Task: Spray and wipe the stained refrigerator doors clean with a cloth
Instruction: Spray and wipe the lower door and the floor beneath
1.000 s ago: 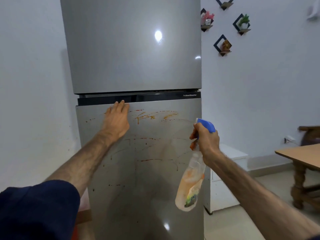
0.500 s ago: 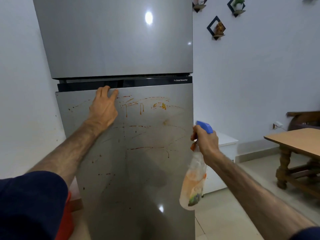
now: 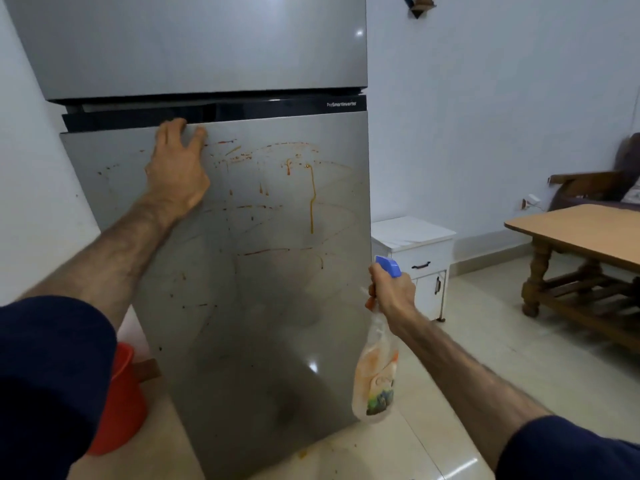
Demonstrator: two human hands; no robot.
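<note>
A grey two-door refrigerator fills the view. Its lower door [image 3: 263, 306] is streaked with red and orange stains [image 3: 311, 188], and one long orange drip runs down it. The upper door [image 3: 207, 46] looks clean. My left hand [image 3: 178, 171] lies on the lower door's top left, its fingertips hooked over the door's top edge. My right hand [image 3: 391, 294] grips the neck of a spray bottle [image 3: 375, 382] with a blue trigger head, hanging beside the door's right edge. No cloth is visible.
A red bucket [image 3: 121, 403] stands on the floor left of the refrigerator. A small white cabinet [image 3: 415, 244] sits against the wall to its right. A wooden table [image 3: 581, 230] and a chair [image 3: 595, 185] are at far right. Orange drops [image 3: 302, 453] mark the tiled floor.
My right hand has lowered with the spray bottle. My left fingertips have curled over the lower door's top edge. The orange drip has run further down the door.
</note>
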